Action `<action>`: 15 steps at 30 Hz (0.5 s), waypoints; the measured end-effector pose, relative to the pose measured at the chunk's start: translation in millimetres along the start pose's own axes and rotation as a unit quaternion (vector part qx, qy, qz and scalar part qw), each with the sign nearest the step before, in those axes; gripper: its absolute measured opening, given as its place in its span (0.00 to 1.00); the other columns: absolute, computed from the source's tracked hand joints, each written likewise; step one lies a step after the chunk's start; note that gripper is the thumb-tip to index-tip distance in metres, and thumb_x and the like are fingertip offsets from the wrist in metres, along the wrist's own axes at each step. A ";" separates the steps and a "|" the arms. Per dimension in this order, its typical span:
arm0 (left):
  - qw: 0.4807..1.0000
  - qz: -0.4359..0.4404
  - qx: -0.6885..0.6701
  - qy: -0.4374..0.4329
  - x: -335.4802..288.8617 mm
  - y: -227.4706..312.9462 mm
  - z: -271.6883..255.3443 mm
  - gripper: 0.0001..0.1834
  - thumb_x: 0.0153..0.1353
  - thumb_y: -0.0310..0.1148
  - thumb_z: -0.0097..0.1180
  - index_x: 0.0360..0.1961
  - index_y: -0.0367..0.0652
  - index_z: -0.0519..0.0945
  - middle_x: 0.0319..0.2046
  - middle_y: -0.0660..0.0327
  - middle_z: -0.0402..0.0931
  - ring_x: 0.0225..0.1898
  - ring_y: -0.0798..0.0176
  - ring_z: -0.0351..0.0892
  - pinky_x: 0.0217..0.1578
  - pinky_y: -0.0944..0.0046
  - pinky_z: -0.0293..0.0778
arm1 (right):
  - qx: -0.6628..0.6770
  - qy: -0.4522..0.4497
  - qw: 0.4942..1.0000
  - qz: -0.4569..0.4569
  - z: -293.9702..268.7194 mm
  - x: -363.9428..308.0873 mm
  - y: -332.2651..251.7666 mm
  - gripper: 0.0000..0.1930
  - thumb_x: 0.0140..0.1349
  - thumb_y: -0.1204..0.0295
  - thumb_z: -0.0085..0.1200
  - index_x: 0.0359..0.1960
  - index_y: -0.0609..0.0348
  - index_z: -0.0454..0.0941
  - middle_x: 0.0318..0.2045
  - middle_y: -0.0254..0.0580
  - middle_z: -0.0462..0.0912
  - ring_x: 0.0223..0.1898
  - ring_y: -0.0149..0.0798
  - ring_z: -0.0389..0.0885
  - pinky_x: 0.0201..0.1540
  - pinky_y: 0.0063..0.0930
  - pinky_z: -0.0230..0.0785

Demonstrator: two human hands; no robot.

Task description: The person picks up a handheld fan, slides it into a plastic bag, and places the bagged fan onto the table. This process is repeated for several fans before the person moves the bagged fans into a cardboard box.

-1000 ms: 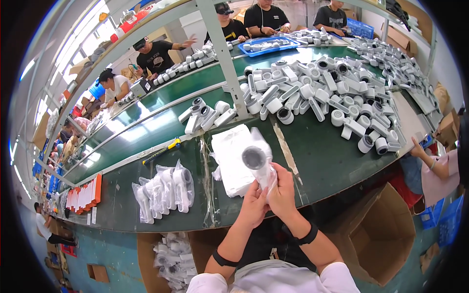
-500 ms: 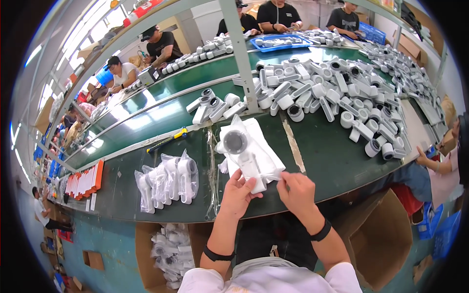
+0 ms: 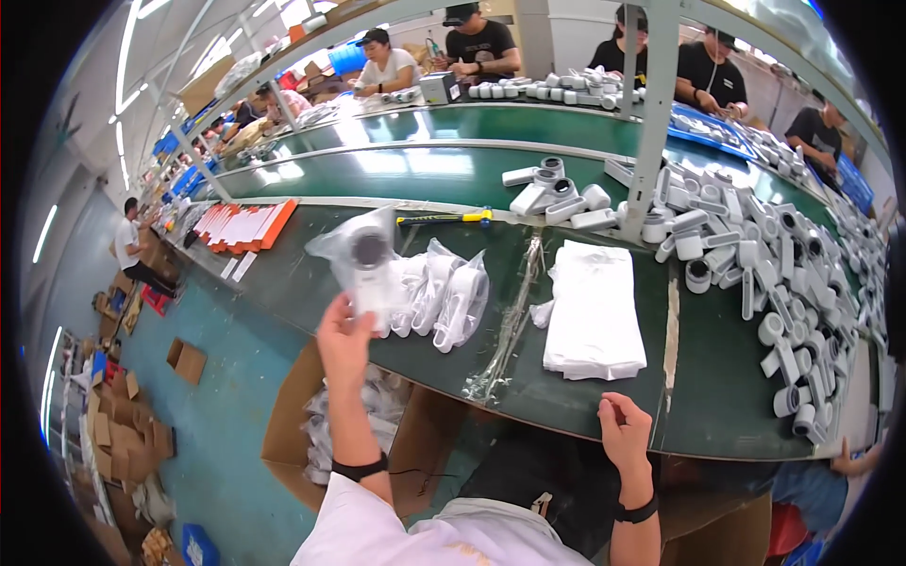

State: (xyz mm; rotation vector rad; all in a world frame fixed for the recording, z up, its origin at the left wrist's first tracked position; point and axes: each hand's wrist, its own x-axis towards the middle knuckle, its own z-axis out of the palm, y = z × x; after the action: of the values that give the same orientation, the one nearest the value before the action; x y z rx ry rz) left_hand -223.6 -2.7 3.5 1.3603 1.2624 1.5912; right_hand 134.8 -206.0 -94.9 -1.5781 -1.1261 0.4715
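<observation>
My left hand [image 3: 344, 332] is closed round the handle of a white handheld device [image 3: 369, 259] with a round dark grille. A clear plastic bag covers the device, and it is held up over the left part of the bench. Right beside it lies a row of several similar bagged devices [image 3: 440, 294]. My right hand [image 3: 625, 432] is by the bench's front edge, fingers curled in, with nothing visible in them. Just beyond that hand is a flat stack of white plastic bags [image 3: 593, 311].
Unbagged white devices [image 3: 746, 245] are heaped on the right. A yellow-and-black hand tool [image 3: 444, 219] lies behind the bagged row. Orange-and-white pieces [image 3: 247, 226] sit far left. Under the bench, an open carton [image 3: 293, 429] holds bagged devices. Several people work across the green conveyor [image 3: 377, 173].
My left hand has carried the bagged device leftward from above the bag stack to the bagged row. My right hand has come away from the bag and drawn back. The view has turned left.
</observation>
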 end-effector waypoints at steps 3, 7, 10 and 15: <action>0.972 -0.004 0.201 0.124 37.3 -30.9 -63.0 0.28 0.55 0.23 0.63 0.58 0.33 0.72 0.39 0.54 0.79 0.36 0.62 0.81 0.33 0.64 0.80 | 0.024 -0.002 0.998 0.052 9.2 -3.4 9.3 0.07 0.62 0.74 0.59 0.38 0.66 0.82 0.21 0.36 0.80 0.22 0.24 0.74 0.27 0.20 0.67; 0.927 -0.035 0.335 0.167 73.9 -98.5 -96.7 0.29 0.53 0.27 0.65 0.58 0.36 0.74 0.40 0.51 0.81 0.38 0.55 0.83 0.40 0.58 0.78 | 0.008 0.031 0.999 0.030 9.4 -5.5 10.6 0.07 0.62 0.73 0.59 0.36 0.66 0.82 0.22 0.36 0.79 0.23 0.24 0.74 0.28 0.20 0.67; 0.869 -0.004 0.465 0.171 82.3 -122.0 -90.4 0.28 0.52 0.31 0.66 0.56 0.39 0.76 0.41 0.48 0.82 0.40 0.48 0.83 0.45 0.54 0.75 | 0.010 0.039 0.999 0.031 7.6 -6.2 16.5 0.07 0.63 0.73 0.59 0.35 0.66 0.82 0.22 0.36 0.80 0.23 0.24 0.74 0.28 0.20 0.68; 0.883 -0.045 0.466 0.039 88.5 -115.2 -77.6 0.25 0.54 0.35 0.65 0.54 0.40 0.78 0.43 0.47 0.81 0.46 0.47 0.80 0.49 0.53 0.73 | 0.002 0.047 0.998 0.040 5.1 -7.8 14.2 0.07 0.63 0.74 0.59 0.35 0.67 0.82 0.23 0.36 0.80 0.23 0.24 0.74 0.28 0.20 0.68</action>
State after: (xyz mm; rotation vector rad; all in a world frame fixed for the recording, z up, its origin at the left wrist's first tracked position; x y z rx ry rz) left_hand -328.7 94.8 -77.3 1.7346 2.2636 0.9610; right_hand 133.0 -209.4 -111.4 -1.6308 -0.9923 0.4472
